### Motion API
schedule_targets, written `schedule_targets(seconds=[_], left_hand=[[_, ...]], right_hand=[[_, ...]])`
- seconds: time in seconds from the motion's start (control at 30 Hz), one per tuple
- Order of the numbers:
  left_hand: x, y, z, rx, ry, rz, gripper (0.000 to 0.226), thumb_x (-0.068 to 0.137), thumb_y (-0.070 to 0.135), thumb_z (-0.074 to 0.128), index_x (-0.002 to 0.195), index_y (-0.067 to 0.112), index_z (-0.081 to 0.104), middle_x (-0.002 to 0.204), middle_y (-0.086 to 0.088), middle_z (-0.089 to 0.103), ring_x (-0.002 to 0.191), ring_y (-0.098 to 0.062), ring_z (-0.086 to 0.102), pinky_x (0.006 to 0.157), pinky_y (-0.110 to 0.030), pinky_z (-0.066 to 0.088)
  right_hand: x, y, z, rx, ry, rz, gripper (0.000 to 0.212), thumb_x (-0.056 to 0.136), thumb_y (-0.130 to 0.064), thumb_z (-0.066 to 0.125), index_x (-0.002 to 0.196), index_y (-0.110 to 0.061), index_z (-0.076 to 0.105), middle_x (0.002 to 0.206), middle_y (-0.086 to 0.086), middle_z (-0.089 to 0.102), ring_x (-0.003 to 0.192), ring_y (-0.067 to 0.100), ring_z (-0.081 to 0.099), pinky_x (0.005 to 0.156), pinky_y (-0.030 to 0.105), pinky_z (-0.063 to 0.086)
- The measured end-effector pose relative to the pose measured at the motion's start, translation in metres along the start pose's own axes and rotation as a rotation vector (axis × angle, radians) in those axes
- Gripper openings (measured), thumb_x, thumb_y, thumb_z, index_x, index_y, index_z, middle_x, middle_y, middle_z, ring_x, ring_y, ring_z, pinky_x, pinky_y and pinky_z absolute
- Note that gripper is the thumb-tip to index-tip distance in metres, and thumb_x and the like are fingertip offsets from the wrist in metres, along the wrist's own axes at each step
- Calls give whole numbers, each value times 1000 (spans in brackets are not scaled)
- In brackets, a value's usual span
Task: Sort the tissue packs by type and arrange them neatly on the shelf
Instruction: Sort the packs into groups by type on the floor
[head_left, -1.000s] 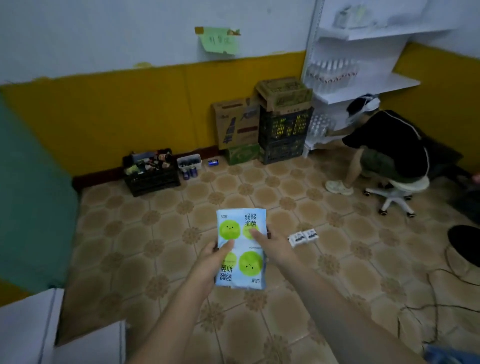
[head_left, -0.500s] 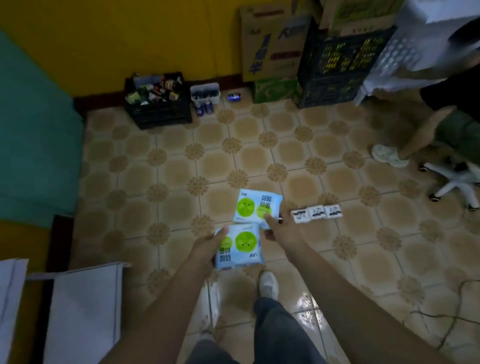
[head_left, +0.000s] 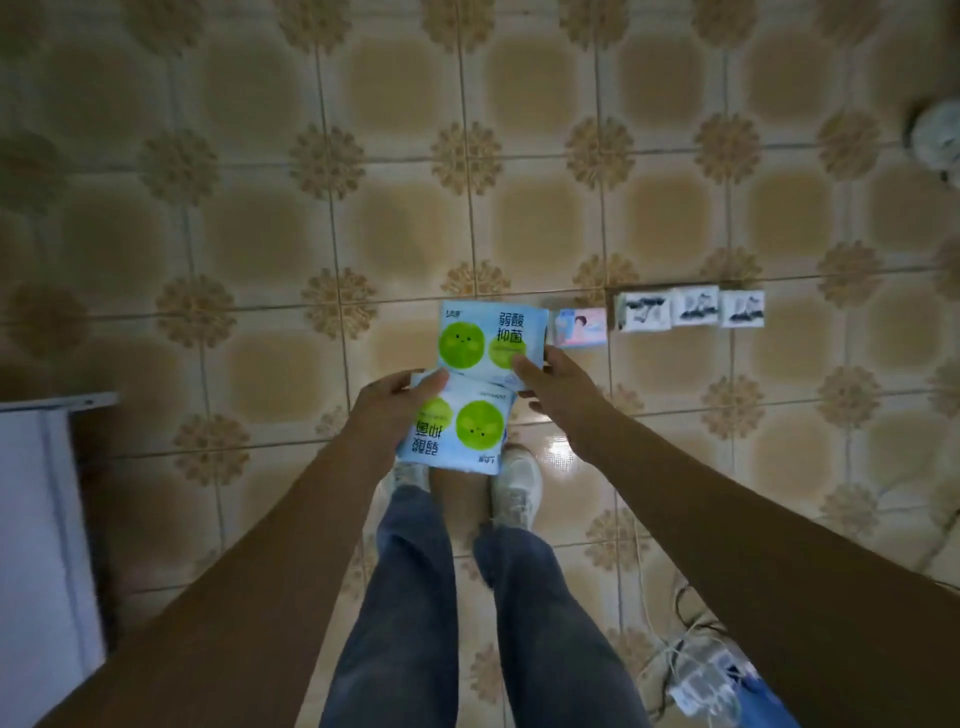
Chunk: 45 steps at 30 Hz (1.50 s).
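— Tissue packs, where were they?
— Two blue ones with green circles: the left hand (head_left: 387, 410) gripped the nearer pack (head_left: 457, 434), the right hand (head_left: 553, 376) pinched the farther pack (head_left: 488, 340). Just right of that lay a pink pack (head_left: 579, 326), then three white packs (head_left: 691, 307) in a row on the tiled floor (head_left: 260, 234).

One view only, from a camera worn on the person's head. It faces almost straight down at the tiled floor (head_left: 260, 234), over both outstretched forearms, with the person's legs and shoes (head_left: 514, 486) at the lower middle. The left hand (head_left: 387, 410) and right hand (head_left: 553, 382) sit near the centre, close to the lens. The wide angle bends the tile lines toward the edges.
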<state>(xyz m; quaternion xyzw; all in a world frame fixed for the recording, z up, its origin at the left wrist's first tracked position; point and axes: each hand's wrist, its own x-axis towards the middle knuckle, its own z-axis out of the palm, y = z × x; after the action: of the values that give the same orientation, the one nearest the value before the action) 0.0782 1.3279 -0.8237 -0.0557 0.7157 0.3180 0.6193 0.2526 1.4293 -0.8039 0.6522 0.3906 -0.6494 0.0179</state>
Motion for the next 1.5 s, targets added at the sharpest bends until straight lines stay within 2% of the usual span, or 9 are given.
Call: schedule_targets(seconds=[0.3,0.4,0.57,0.7,0.83,0.97,1.17,1.33,1.5], left_hand=[[304,-117,3,11,-196,-57,15,94,21,66,105,12,69,104,-16,74,88,-32,72,76,-47,60],[361,-140,11,-2,-127,-37,19,94,22,66,107,9,69,89,-11,74,74,-27,72,69,-41,59],[407,-147,17,4,145,165,32,78,41,77,99,18,72,101,-9,75,91,-30,73,84,-52,59],[393,-142,21,332,376,108,58,82,50,64,126,12,60,123,-16,61,111,-33,61,99,-47,49],[373,-148,19,371,181,-23,46,89,36,59,128,11,61,119,-14,67,108,-33,64,83,-32,50],[370,-153,19,316,98,-2,48,76,36,56,124,30,65,111,-1,73,99,-23,69,90,-42,56],[319,-117,17,506,53,78,45,84,20,52,128,23,62,111,4,65,100,-18,60,81,-27,44],[217,-60,8,715,63,164,46,97,13,54,143,12,48,138,-11,54,127,-29,52,87,-24,39],[68,43,-13,825,137,261,55,98,21,47,152,22,33,144,-6,47,129,-22,47,104,-32,42]], right_hand=[[273,142,60,17,-80,127,29,100,-33,54,127,-23,53,112,-1,62,91,13,58,74,29,45],[329,163,70,51,-90,130,22,102,-27,51,123,-26,55,107,-3,64,87,10,61,72,26,48],[371,158,83,28,-90,65,34,102,-21,48,136,-23,49,110,-4,61,90,11,58,79,27,47],[346,148,91,-177,-94,135,44,101,-28,49,144,-22,37,127,5,51,106,19,48,83,30,40],[316,142,100,-290,-153,215,56,101,-24,51,152,-15,27,146,12,43,111,23,46,75,24,40],[311,139,101,-235,-186,232,44,103,-18,47,146,-14,40,144,10,46,111,16,43,78,21,37],[297,121,83,-424,-92,225,56,100,-35,50,150,-14,35,153,10,37,137,27,38,113,39,33],[222,36,58,-802,-87,106,63,103,-43,38,156,-13,19,158,14,30,144,30,29,112,31,25],[90,-122,40,-959,17,-170,66,102,-47,38,156,-15,18,160,10,27,145,26,29,114,30,24]])
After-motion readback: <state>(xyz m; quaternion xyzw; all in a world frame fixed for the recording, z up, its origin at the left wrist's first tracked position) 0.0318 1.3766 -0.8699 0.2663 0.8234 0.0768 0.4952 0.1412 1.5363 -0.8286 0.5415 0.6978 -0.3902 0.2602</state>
